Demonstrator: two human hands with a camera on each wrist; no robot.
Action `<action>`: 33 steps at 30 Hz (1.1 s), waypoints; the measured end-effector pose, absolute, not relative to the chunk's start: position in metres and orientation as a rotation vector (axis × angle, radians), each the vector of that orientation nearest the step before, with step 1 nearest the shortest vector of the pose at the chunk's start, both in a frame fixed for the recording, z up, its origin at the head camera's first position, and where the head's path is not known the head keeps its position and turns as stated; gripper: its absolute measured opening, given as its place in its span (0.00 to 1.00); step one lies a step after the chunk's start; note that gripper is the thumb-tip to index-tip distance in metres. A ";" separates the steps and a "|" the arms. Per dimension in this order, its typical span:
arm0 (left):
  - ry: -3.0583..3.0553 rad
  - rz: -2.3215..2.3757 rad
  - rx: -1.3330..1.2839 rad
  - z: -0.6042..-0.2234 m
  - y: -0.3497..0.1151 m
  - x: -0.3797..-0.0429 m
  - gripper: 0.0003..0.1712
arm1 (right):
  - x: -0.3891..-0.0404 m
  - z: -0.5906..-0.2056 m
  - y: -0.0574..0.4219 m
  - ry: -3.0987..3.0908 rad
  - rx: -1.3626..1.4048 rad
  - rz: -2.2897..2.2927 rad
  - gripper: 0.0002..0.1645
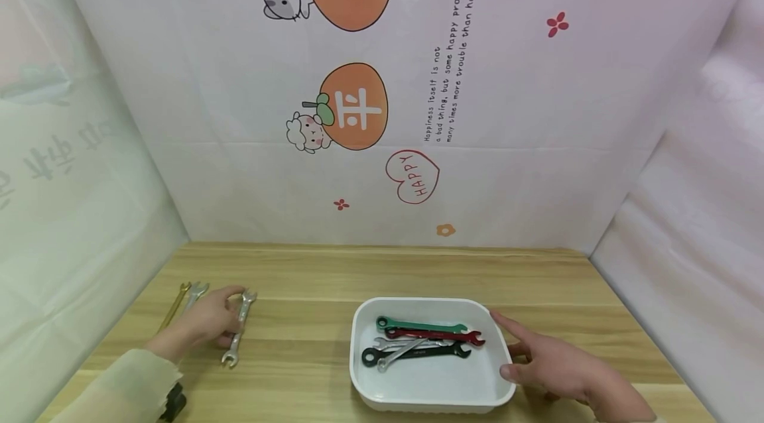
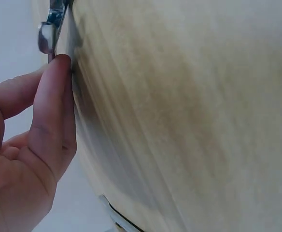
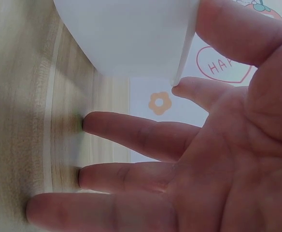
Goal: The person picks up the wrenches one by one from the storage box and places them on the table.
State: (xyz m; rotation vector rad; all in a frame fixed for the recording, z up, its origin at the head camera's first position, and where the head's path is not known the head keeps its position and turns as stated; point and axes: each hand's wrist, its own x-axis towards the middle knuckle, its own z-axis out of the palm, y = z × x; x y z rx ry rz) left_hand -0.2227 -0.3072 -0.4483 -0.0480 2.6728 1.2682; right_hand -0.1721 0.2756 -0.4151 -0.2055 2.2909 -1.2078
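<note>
In the head view my left hand is at a silver wrench on the left of the table, fingertips pinching its shaft. The left wrist view shows those fingertips at the wrench, close against the wood; part of it is hidden. Left of that hand lie another silver wrench and a gold wrench, partly covered. My right hand is spread beside a white bin, with thumb and index finger touching its right rim. Other right fingertips rest on the wood in the right wrist view.
Inside the bin lie a green wrench, a red wrench, a black wrench and silver wrenches, crossing each other. White printed sheets wall the wooden table at the back and sides.
</note>
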 end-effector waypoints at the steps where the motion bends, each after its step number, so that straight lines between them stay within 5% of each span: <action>1: 2.671 1.266 -0.058 -0.448 -0.308 -0.222 0.45 | -0.172 -0.415 0.276 2.290 -0.207 -1.208 0.56; 11: 2.776 1.042 -0.086 -0.440 -0.306 -0.217 0.42 | -0.172 -0.415 0.275 2.291 -0.194 -1.206 0.56; 21: 2.849 0.994 -0.065 -0.443 -0.306 -0.209 0.22 | -0.172 -0.414 0.273 2.284 -0.194 -1.216 0.56; 33: 2.957 0.882 -0.056 -0.445 -0.324 -0.203 0.24 | -0.172 -0.415 0.276 2.317 -0.227 -1.195 0.57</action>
